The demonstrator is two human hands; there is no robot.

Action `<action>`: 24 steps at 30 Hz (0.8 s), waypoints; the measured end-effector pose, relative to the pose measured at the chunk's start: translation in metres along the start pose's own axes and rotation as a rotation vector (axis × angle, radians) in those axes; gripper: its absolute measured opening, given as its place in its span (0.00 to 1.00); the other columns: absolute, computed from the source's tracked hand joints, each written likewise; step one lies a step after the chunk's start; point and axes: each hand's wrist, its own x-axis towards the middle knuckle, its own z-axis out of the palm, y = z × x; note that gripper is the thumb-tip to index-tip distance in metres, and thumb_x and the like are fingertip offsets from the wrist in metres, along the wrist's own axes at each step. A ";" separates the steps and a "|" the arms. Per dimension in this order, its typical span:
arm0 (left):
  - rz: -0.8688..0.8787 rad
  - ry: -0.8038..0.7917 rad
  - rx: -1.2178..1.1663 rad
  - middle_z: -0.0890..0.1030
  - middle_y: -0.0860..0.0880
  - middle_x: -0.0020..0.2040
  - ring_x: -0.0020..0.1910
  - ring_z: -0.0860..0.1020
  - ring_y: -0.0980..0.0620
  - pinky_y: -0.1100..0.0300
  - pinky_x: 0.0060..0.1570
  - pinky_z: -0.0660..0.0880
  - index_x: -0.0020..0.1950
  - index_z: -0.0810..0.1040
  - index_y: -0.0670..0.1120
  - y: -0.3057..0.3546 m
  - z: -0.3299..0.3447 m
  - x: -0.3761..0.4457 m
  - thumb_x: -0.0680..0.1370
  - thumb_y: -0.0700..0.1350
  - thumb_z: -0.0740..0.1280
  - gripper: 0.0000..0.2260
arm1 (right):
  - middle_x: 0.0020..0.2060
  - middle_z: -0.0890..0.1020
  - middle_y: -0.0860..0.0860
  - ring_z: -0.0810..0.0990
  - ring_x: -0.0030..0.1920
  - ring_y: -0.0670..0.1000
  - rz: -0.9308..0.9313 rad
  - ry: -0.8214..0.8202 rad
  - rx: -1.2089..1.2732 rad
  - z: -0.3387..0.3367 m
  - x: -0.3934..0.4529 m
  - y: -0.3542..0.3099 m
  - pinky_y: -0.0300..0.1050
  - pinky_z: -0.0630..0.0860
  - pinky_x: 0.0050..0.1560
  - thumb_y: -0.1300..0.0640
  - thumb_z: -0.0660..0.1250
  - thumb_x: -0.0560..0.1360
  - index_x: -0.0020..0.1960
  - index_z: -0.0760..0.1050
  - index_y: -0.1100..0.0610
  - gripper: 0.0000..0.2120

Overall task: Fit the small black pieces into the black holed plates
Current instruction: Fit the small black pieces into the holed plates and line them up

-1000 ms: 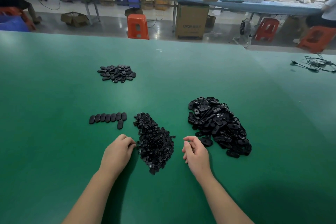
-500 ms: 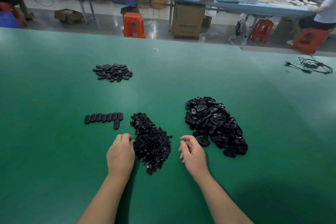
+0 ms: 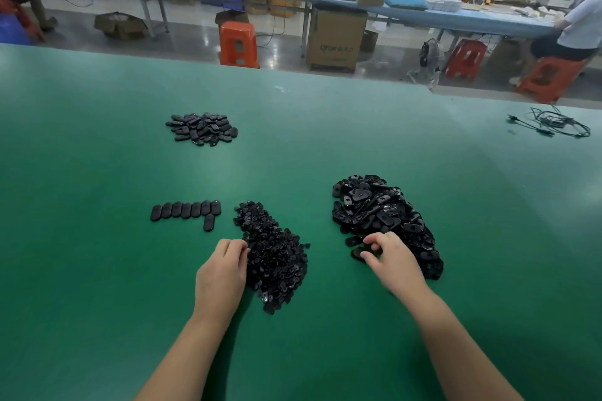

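Observation:
A heap of small black pieces (image 3: 273, 257) lies on the green table (image 3: 81, 286) in front of me. To its right is a bigger heap of black holed plates (image 3: 381, 212). My left hand (image 3: 221, 277) rests at the left edge of the small pieces with its fingers curled into the heap; the fingertips are hidden, so a held piece cannot be made out. My right hand (image 3: 394, 260) is at the near left edge of the plate heap, with thumb and fingers pinching one plate (image 3: 357, 252) that lies there.
A row of several plates (image 3: 185, 210) lies left of the small pieces, with one more plate below its right end. Another small heap of plates (image 3: 202, 128) sits farther back on the left. Black cables (image 3: 553, 124) lie at the far right.
My right hand has moved right and forward from the gap between the heaps onto the edge of the plate heap. My left hand has stayed at the small pieces.

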 end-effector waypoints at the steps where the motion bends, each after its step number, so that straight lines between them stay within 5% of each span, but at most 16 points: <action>1: 0.003 0.003 -0.003 0.78 0.51 0.43 0.28 0.74 0.51 0.60 0.24 0.70 0.47 0.80 0.43 0.000 0.000 0.000 0.77 0.39 0.72 0.02 | 0.50 0.73 0.44 0.76 0.44 0.45 -0.002 -0.026 -0.043 -0.001 0.001 0.002 0.44 0.74 0.46 0.50 0.70 0.79 0.62 0.78 0.51 0.12; 5: 0.009 -0.001 -0.013 0.78 0.51 0.44 0.28 0.73 0.52 0.61 0.23 0.69 0.48 0.80 0.43 -0.002 0.002 -0.001 0.77 0.38 0.72 0.02 | 0.58 0.75 0.45 0.81 0.51 0.49 0.004 -0.079 -0.145 0.002 0.001 0.004 0.47 0.79 0.52 0.49 0.68 0.81 0.64 0.77 0.50 0.14; 13: 0.022 -0.012 -0.018 0.80 0.48 0.48 0.28 0.75 0.50 0.56 0.25 0.75 0.55 0.83 0.39 -0.003 0.003 -0.001 0.76 0.36 0.72 0.08 | 0.49 0.73 0.44 0.79 0.47 0.49 -0.021 -0.032 -0.130 0.004 -0.003 -0.001 0.46 0.77 0.47 0.56 0.66 0.82 0.70 0.72 0.50 0.17; 17: 0.024 -0.011 -0.025 0.80 0.47 0.49 0.26 0.74 0.50 0.57 0.23 0.73 0.58 0.83 0.38 -0.005 0.004 -0.002 0.75 0.34 0.73 0.11 | 0.44 0.75 0.47 0.75 0.37 0.47 0.012 0.076 0.127 0.005 -0.003 -0.004 0.42 0.74 0.41 0.60 0.67 0.80 0.62 0.78 0.51 0.12; 21: 0.051 -0.017 -0.043 0.79 0.45 0.50 0.25 0.73 0.49 0.56 0.22 0.73 0.61 0.82 0.37 -0.005 0.005 -0.003 0.75 0.33 0.72 0.14 | 0.42 0.81 0.52 0.84 0.37 0.47 0.100 0.055 0.539 0.009 -0.007 -0.021 0.42 0.82 0.36 0.62 0.68 0.80 0.49 0.75 0.47 0.10; 24: 0.052 -0.031 -0.056 0.79 0.45 0.50 0.26 0.74 0.48 0.53 0.24 0.74 0.62 0.81 0.36 -0.005 0.004 -0.003 0.75 0.32 0.71 0.15 | 0.41 0.81 0.49 0.85 0.38 0.44 0.125 0.041 0.520 0.017 -0.011 -0.029 0.44 0.83 0.39 0.61 0.67 0.80 0.47 0.73 0.49 0.08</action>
